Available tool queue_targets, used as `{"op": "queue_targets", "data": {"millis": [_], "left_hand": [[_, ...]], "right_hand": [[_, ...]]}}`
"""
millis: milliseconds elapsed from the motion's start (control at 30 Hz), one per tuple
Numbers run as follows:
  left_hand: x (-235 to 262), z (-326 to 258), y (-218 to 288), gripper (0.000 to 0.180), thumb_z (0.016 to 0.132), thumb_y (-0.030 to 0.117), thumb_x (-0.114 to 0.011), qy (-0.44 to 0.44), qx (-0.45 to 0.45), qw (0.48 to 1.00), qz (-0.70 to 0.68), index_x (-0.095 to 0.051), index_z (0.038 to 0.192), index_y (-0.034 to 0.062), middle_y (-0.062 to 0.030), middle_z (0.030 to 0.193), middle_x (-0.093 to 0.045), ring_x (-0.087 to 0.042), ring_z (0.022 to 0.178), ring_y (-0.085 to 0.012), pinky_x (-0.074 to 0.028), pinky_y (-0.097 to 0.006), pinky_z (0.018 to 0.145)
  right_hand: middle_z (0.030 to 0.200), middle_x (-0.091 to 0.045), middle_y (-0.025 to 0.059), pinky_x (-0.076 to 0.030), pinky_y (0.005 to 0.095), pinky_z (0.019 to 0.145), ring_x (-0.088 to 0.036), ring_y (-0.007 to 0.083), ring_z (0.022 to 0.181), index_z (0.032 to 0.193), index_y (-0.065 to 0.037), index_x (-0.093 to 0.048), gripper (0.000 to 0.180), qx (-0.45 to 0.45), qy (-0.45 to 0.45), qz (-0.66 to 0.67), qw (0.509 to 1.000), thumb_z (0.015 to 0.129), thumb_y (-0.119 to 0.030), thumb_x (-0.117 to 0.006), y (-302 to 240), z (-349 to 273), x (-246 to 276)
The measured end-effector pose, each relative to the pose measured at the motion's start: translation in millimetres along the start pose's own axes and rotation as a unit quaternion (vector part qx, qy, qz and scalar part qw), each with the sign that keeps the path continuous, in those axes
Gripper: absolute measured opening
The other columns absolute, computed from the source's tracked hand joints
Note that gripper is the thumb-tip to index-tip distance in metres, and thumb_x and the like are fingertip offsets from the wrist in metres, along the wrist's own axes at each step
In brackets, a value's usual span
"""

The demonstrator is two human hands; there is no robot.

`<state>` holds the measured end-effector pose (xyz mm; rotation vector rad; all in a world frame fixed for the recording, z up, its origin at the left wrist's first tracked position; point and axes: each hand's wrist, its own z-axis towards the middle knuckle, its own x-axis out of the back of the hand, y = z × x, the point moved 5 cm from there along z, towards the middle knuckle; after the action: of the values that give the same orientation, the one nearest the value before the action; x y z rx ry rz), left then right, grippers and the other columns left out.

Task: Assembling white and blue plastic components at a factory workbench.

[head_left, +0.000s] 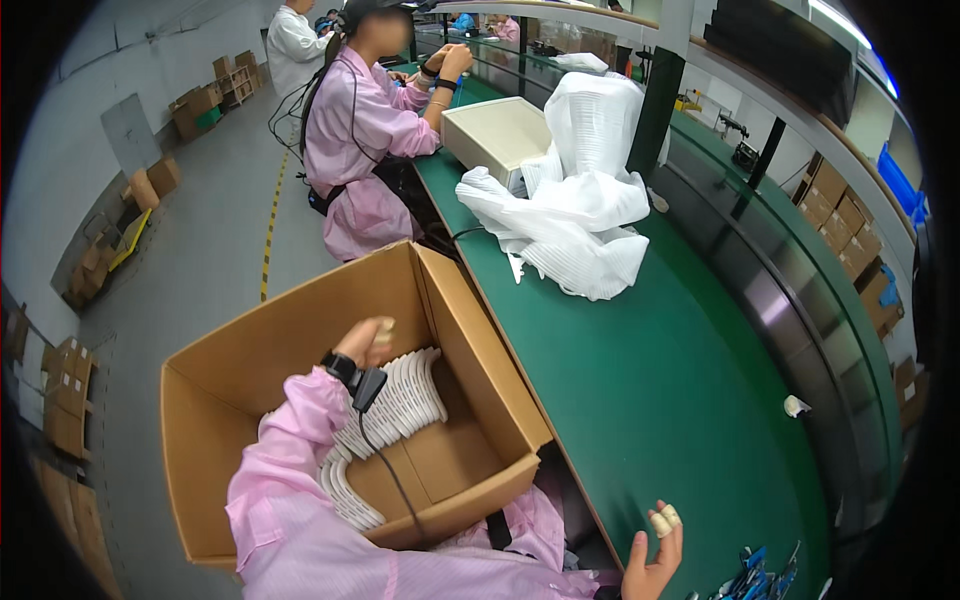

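Observation:
My left hand (366, 342), with a dark band and a small black wired device at the wrist, is above the inside of a large open cardboard box (290, 310). Its fingers look curled but are smeared by motion, so I cannot make out whether they grip anything. Below it, curved white plastic pieces (405, 395) lie in a nested row, and a second group (348, 497) sits toward the box's near side. Over the green table's near edge my right hand (655, 555) is open, thumb apart from the fingers. Pale covers wrap some fingertips.
On the green worktable (650, 380) lie white plastic bags (590, 215), one around a stack, beside a pale box (497, 132). Blue-handled tools (755, 578) are at the near right. A co-worker in pink (365, 130) sits beyond the cardboard box.

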<state>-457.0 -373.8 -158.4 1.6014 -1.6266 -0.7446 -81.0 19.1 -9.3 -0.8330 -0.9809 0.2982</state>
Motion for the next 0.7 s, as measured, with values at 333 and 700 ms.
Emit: {"op": "queue_targets", "data": {"millis": [333,700], "left_hand": [[-61,155,-171,0.112,0.065,0.059,-0.074,0.204,-0.048,0.856,0.474,-0.021,0.147,0.0048,-0.0169,0.152,-0.021,-0.016,0.142,-0.0337,-0.028,-0.055,0.107],[-90,196,-191,0.110,0.052,0.056,-0.082,0.402,-0.053,0.766,0.500,-0.036,0.137,0.0040,-0.0126,0.139,-0.038,-0.043,0.119,-0.0297,-0.043,-0.049,0.084]], "right_hand": [[0.109,-0.061,0.0191,-0.043,0.0441,0.090,-0.055,0.0381,0.100,0.100,0.000,-0.063,0.019,0.071,-0.001,-0.180,0.981,0.080,-0.002,-0.063,26,-2,-52],[0.102,-0.064,0.0174,-0.046,0.0423,0.086,-0.058,0.0359,0.094,0.094,-0.001,-0.064,0.015,0.051,0.032,-0.209,0.976,0.079,0.001,-0.064,21,7,-58]]}}
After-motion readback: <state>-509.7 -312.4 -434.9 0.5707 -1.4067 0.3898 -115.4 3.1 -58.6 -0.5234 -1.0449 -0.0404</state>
